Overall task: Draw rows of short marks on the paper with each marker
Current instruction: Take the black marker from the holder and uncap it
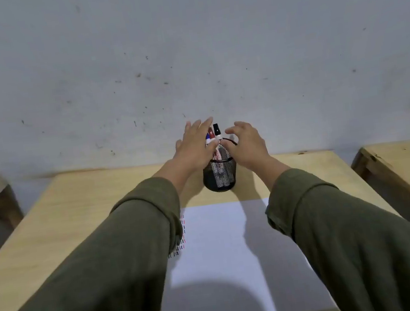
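Where wooden table point(81, 210) meets scuffed grey wall point(185, 53), paper point(232, 256) lies.

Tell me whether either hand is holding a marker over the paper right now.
No: both the left hand and the right hand are up at the mesh cup, where the markers stand, beyond the paper.

Wood table point(79, 198) w/ paper point(227, 256), mesh cup point(219, 177)
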